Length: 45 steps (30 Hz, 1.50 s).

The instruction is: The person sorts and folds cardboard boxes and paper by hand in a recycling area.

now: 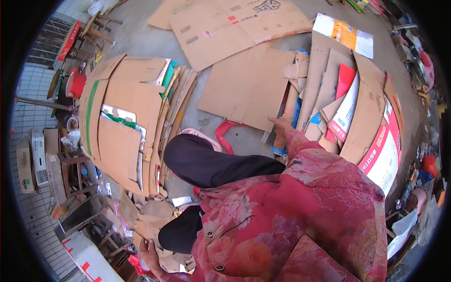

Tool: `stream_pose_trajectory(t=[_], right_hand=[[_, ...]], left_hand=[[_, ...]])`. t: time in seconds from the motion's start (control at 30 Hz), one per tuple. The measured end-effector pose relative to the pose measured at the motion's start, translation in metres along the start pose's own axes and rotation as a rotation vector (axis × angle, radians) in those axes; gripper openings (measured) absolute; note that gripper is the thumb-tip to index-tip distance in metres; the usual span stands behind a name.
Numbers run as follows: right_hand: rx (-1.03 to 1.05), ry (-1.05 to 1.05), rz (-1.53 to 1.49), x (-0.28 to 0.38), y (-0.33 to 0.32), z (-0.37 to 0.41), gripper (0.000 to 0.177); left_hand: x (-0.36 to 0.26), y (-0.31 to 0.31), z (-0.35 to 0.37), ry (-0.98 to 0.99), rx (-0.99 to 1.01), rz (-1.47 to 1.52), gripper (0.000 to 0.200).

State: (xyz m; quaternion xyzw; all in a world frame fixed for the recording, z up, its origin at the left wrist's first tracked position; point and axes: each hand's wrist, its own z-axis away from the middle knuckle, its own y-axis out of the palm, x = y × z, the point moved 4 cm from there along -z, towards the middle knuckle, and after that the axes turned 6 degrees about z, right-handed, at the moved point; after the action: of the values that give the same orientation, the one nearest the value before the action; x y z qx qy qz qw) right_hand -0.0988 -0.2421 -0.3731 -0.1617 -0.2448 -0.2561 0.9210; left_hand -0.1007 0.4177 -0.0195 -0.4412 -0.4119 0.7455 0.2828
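Observation:
My right hand point(282, 126) is at the lower right corner of a flat brown cardboard sheet point(244, 89), with a finger stretched out over its edge; no firm grip shows. Beside it a stack of flattened cardboard point(324, 80) carries red, white and blue printed pieces. At the bottom left my left hand point(150, 256) hangs near cardboard scraps point(152, 216), fingers apart, nothing visible in it. Another thick stack of flattened boxes point(124, 103) stands left of my knees. A red strip point(225, 136) lies on the floor by one foot.
Large cardboard sheets point(235, 28) lie on the floor at the top. A red container point(75, 83) and wooden stools point(96, 30) are at the upper left. Broken furniture point(77, 176) stands along the tiled wall. Mixed litter point(427, 167) lines the right side.

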Motion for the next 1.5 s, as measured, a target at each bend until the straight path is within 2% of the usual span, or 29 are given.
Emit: stream_pose_trajectory(t=[0.03,0.07,0.1,0.13,0.17,0.2,0.27,0.3,0.37,0.4,0.47,0.53,0.6,0.7,0.83,0.87,0.9,0.97,1.0,1.1,1.23,1.27,1.3,1.37,1.5], right_hand=[[-0.076,0.004,-0.059,-0.004,0.001,-0.008,0.062],[-0.152,0.009,-0.117,-0.010,0.002,-0.019,0.058],[-0.135,0.019,-0.111,-0.026,0.007,-0.053,0.058],[-0.020,-0.116,-0.224,-0.046,0.015,-0.104,0.051],[0.094,-0.254,-0.341,-0.053,0.025,-0.130,0.045],[0.104,-0.254,-0.342,-0.050,0.029,-0.128,0.045],[0.184,-0.230,-0.547,-0.032,0.029,-0.106,0.029],[0.190,-0.235,-0.552,-0.009,0.008,-0.079,0.029],[-0.021,0.070,-0.032,0.061,0.027,0.008,0.020],[-0.021,0.066,-0.032,0.072,0.024,0.015,0.020],[0.342,-0.184,-0.447,0.103,0.030,0.030,0.016],[0.456,-0.332,-0.643,0.148,0.015,0.055,0.014],[0.523,-0.369,-0.545,0.196,-0.009,0.083,0.010],[0.501,-0.400,-0.560,0.257,-0.037,0.137,0.010],[0.589,-0.343,-0.693,0.301,-0.060,0.169,0.015],[0.629,-0.305,-0.749,0.307,-0.064,0.173,0.017],[0.625,-0.317,-0.746,0.310,-0.068,0.170,0.017],[0.643,-0.247,-0.848,0.308,-0.073,0.162,0.022],[0.601,-0.288,-0.854,0.303,-0.077,0.158,0.029],[0.671,-0.230,-0.916,0.288,-0.082,0.158,0.035],[0.684,-0.204,-0.951,0.266,-0.089,0.148,0.050],[0.603,-0.186,-0.958,0.262,-0.087,0.154,0.049],[0.608,-0.203,-0.961,0.256,-0.085,0.153,0.049],[0.782,-0.206,-0.901,0.241,-0.072,0.152,0.045],[0.734,-0.166,-0.902,0.220,-0.053,0.166,0.035]], left_hand=[[0.001,-0.004,0.009,0.010,-0.017,0.015,0.050],[-0.023,-0.007,0.025,0.018,-0.043,-0.044,0.049],[-0.018,-0.012,0.032,0.006,-0.054,-0.057,0.049],[-0.009,-0.016,0.037,-0.007,-0.045,0.002,0.049],[-0.006,-0.018,0.040,-0.015,-0.038,0.065,0.048],[-0.011,-0.021,0.046,0.017,-0.047,-0.024,0.049],[-0.032,-0.021,0.061,0.009,-0.053,-0.019,0.049],[-0.039,-0.021,0.064,0.004,-0.053,-0.014,0.049],[-0.029,-0.021,0.062,0.030,-0.064,0.013,0.049],[-0.027,-0.019,0.061,0.056,-0.070,0.045,0.048],[-0.050,-0.012,0.061,0.049,-0.049,-0.002,0.048],[-0.060,-0.004,0.057,0.048,-0.025,-0.045,0.048],[-0.061,0.004,0.045,0.088,-0.009,0.056,0.049],[-0.069,0.014,0.031,0.124,-0.016,0.061,0.049],[-0.079,0.027,0.022,0.159,-0.016,0.107,0.048],[-0.080,0.032,0.021,0.137,0.000,0.209,0.048],[-0.082,0.034,0.021,0.144,0.002,0.220,0.048],[-0.101,0.035,0.031,0.112,0.001,0.045,0.049],[-0.101,0.035,0.032,0.126,0.000,0.018,0.050],[-0.077,0.040,0.027,0.160,0.002,0.166,0.048],[-0.075,0.038,0.032,0.174,-0.014,0.161,0.046],[-0.071,0.039,0.031,0.171,-0.023,0.150,0.046],[-0.068,0.040,0.030,0.171,-0.035,0.141,0.045],[-0.066,0.044,0.025,0.164,-0.034,0.154,0.045],[-0.081,0.046,0.027,0.227,-0.076,0.163,0.045]])
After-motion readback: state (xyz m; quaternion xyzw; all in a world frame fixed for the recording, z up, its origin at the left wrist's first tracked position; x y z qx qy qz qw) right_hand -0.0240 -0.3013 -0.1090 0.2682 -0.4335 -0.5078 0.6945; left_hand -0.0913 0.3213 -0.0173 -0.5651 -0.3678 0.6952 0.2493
